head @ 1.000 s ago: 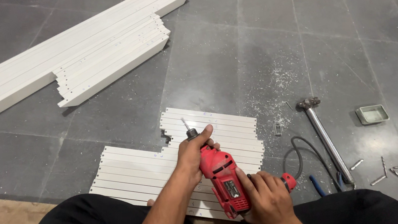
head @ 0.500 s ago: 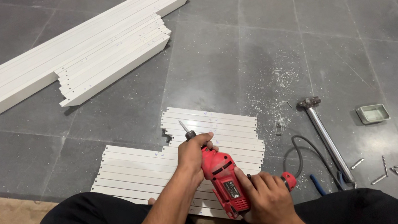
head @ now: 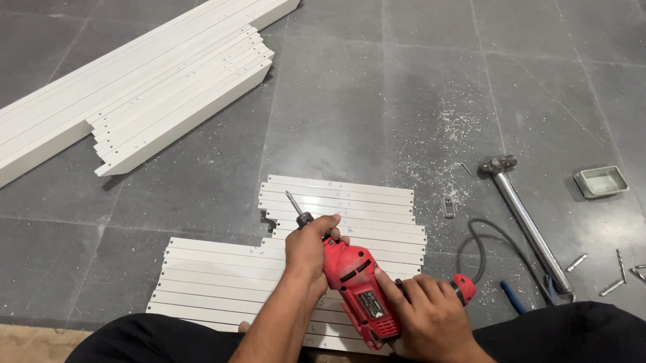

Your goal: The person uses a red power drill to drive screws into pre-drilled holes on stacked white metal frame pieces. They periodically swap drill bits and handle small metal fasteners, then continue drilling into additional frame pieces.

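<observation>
Over the lap, low centre of view: left hand [head: 308, 249] is wrapped around the front end of one red drill [head: 358, 288], forearm running up from lower left. Right hand [head: 429, 320] is closed on the drill's rear grip, fingers curled over it. Drill long axis runs lower right to upper left; its bit [head: 293, 206] points up-left, above the white slats [head: 228, 275]. Slats lie flat in two overlapping stacks on the grey floor [head: 424, 70]. One hammer [head: 527, 222] lies to the right, one small tray [head: 601, 182] beyond it.
</observation>
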